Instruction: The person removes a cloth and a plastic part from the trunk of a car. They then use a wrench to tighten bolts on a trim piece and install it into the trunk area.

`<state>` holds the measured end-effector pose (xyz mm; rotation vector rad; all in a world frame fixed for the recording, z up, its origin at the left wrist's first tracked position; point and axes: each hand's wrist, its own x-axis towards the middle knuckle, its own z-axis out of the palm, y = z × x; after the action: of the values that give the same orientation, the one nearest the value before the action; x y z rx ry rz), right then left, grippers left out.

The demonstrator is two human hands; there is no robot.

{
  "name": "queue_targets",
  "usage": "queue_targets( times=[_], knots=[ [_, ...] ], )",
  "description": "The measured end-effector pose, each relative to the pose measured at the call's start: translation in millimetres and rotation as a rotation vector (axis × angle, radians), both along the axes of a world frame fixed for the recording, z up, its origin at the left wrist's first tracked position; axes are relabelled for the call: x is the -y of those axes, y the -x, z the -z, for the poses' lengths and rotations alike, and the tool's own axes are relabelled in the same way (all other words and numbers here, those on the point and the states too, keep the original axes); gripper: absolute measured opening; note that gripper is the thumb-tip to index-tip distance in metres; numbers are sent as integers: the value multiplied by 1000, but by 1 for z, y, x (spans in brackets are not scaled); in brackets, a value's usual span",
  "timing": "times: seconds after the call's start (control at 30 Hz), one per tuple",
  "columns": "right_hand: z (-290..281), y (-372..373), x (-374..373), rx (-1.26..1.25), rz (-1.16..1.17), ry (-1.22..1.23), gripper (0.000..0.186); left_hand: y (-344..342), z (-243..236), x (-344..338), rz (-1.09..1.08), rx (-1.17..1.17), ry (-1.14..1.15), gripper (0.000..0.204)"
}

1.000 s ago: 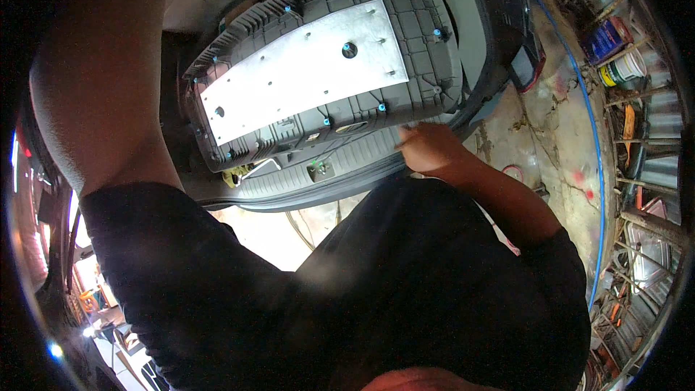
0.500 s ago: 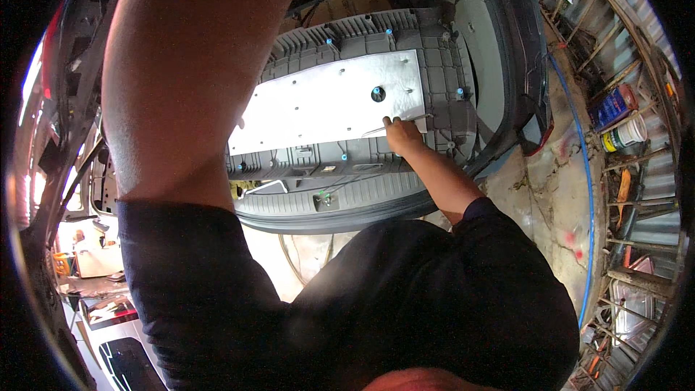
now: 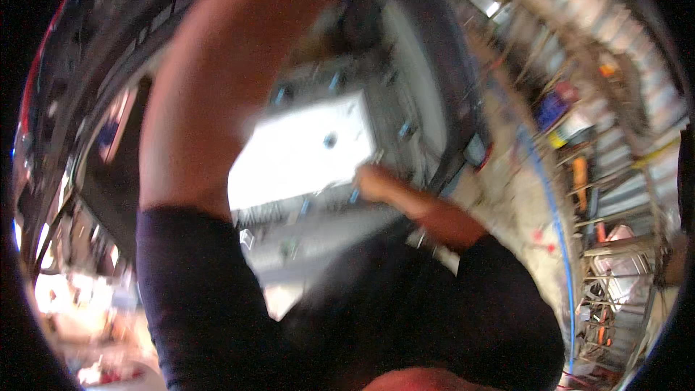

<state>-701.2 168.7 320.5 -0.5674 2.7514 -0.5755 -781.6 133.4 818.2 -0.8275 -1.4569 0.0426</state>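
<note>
A dark plastic trim panel (image 3: 394, 123) with blue clips and a white sheet (image 3: 304, 156) on its back lies in the vehicle's rear opening. Near the sheet's lower right corner, my right hand (image 3: 368, 181), smeared by motion, is closed on a thin metal tool (image 3: 376, 156). My left arm rises across the left side of the view and out past the top edge, so that hand is hidden. Below the panel runs a grey ribbed sill (image 3: 311, 246), partly behind my dark-clothed body.
To the right are a stained concrete floor (image 3: 507, 195), a blue hose (image 3: 557, 224), and a corrugated metal wall with slatted framing holding containers (image 3: 554, 108) and tools (image 3: 579, 177). Dark vehicle bodywork (image 3: 108, 188) frames the left side, with bright clutter beyond it.
My right hand rose from below the panel onto the sheet's corner with the tool. My left arm swung rightward. The whole view has since shifted and blurred.
</note>
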Motion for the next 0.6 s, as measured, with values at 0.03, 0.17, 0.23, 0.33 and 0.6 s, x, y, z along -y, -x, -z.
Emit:
queue_targets(
  times=[0.03, 0.17, 0.23, 0.33, 0.6],
  knots=[
    [-46, -21, -1, -69, 58, 150, 22, 4, 4, -1, -41, -159, -6, 27],
    [-265, -37, -62, -475, -99, 40, 31, 8, 1, -36, 291, 277, -210, 27],
    [-378, -58, -50, -838, -200, 193, 29, 26, 1, -36, 238, 289, -205, 40],
    [-479, -109, 5, -1183, -464, 104, 22, 3, -5, -22, 256, 201, -262, 20],
    [-618, -28, -39, -1253, 393, -118, 34, 7, 4, -33, 245, 307, -259, 36]
  ],
)
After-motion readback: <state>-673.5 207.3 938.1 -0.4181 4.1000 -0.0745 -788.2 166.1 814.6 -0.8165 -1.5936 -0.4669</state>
